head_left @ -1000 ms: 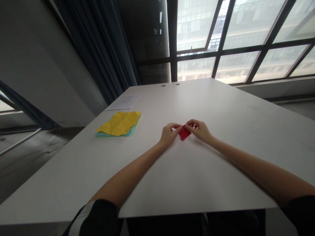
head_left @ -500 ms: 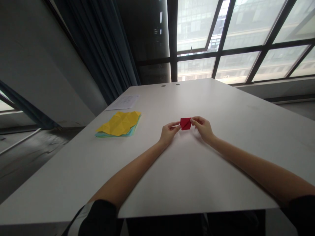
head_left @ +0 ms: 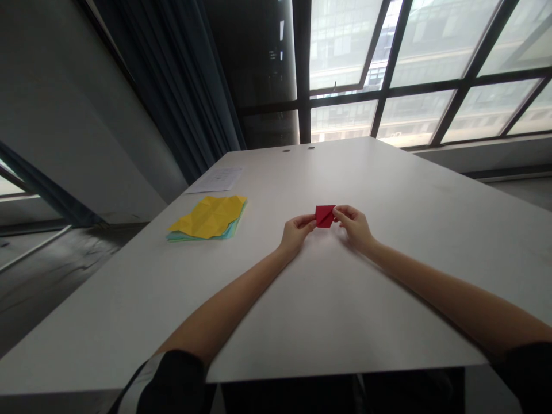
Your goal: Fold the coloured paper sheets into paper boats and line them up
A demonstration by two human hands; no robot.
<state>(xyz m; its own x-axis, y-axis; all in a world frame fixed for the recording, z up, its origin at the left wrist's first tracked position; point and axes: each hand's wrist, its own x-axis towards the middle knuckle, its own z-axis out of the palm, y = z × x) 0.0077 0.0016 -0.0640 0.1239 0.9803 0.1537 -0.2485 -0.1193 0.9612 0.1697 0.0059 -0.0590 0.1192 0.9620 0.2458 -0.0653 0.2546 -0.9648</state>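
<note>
A small piece of folded red paper is held between my two hands, just above the table. A diagonal fold line crosses its face. My left hand pinches its left edge between thumb and fingers. On the other side, my right hand grips the right edge near the upper corner, its fingertips partly covering the paper there.
To the left lies a creased yellow sheet on top of light blue-green paper. Farther back, a printed white sheet rests near the left edge of the white table. Windows and a dark curtain stand beyond.
My right fingers have shifted slightly down and left along the right edge of the red paper. The left hand stays where it was.
</note>
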